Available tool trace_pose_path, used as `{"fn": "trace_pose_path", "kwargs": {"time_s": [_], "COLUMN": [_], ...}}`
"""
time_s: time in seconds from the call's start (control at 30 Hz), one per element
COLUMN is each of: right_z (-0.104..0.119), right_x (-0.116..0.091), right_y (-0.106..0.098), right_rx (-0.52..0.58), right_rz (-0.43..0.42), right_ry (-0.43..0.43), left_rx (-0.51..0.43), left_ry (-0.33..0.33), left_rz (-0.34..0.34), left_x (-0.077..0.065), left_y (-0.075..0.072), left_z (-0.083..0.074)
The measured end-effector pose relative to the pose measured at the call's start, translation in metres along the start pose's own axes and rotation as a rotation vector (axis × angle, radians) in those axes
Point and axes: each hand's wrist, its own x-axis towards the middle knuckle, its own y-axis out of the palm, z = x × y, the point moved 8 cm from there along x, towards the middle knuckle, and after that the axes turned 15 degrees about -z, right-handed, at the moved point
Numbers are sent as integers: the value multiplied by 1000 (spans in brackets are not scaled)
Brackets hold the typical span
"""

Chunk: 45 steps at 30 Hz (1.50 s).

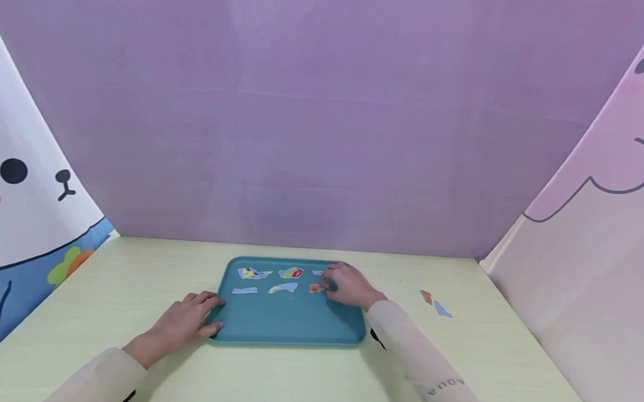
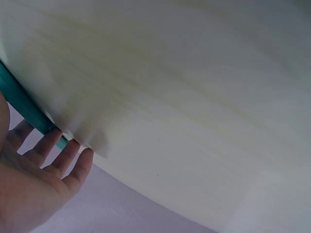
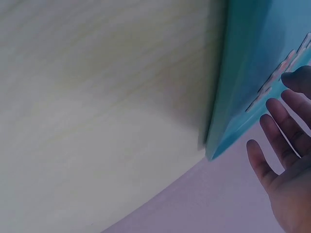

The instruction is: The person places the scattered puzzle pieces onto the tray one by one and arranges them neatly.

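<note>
A blue-green rectangular tray [image 1: 285,323] lies on the table with several irregular picture pieces on it, in two rough rows. Among them are a yellow-and-red piece [image 1: 291,273], a pale blue strip [image 1: 245,291] and an orange piece [image 1: 316,288]. My left hand [image 1: 181,322] rests against the tray's left rim, fingers and thumb spread along it. Over the tray's right side is my right hand [image 1: 350,285], its fingertips near the orange piece and a partly covered light piece [image 1: 317,273]. In the right wrist view, thumb and fingers stand apart with nothing visible between them.
To the right of the tray, a small orange-brown piece [image 1: 426,297] and a light blue piece [image 1: 442,309] lie on the pale wooden table [image 1: 298,386]. A purple backdrop [image 1: 327,133] rises behind the table, with cartoon-printed cloths at both sides.
</note>
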Motion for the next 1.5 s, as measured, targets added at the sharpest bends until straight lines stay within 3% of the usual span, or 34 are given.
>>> {"fn": "trace_pose_path", "kwargs": {"time_s": [0.47,0.73,1.27,1.5], "right_z": [-31,-54,-90,-112], "right_x": [-20,-34,-70,-88], "right_y": [-12,-25,-42,-47], "right_rx": [29,36,0,1], "right_rz": [8,-33,-92,-85], "right_ry": [68,125,111,190], "left_rx": [2,2,-8,-9], "left_ry": [-9,-3,-6,-8], "left_rz": [11,3,3,9], "left_x": [0,0,0,-1], "left_y": [1,1,0,1], "left_z": [0,1,1,1]}}
